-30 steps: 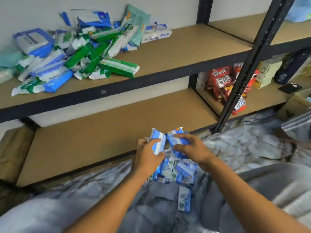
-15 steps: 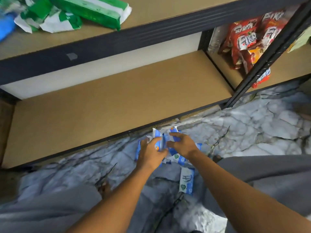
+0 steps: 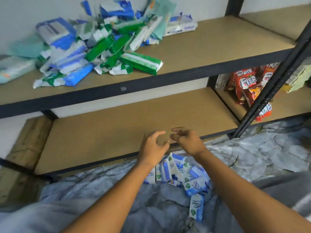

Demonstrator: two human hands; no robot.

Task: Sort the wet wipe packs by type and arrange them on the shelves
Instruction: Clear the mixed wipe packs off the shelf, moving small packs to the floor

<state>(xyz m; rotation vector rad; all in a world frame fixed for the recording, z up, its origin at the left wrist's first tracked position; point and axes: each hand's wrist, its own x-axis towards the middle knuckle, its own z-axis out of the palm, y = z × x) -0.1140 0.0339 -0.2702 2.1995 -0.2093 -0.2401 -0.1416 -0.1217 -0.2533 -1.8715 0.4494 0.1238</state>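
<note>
A jumble of blue, green and teal wet wipe packs (image 3: 94, 47) lies on the upper shelf (image 3: 210, 52) at the left. Several small blue-and-white packs (image 3: 181, 174) sit in a heap on the marble floor below my wrists, one lone pack (image 3: 196, 207) nearer me. My left hand (image 3: 154, 147) and my right hand (image 3: 186, 140) hover side by side over the front edge of the lower shelf (image 3: 109, 132), fingers loosely curled, holding nothing.
Red snack bags (image 3: 247, 84) stand in the neighbouring bay at the right, behind a black upright post (image 3: 269, 91). A cardboard box (image 3: 25, 145) sits left of the lower shelf. My grey-clad legs frame the floor at both bottom corners.
Both hands held blue packs low over the floor heap; now they have let go and risen to the lower shelf's front edge. The camera has tilted back up to show the upper shelf.
</note>
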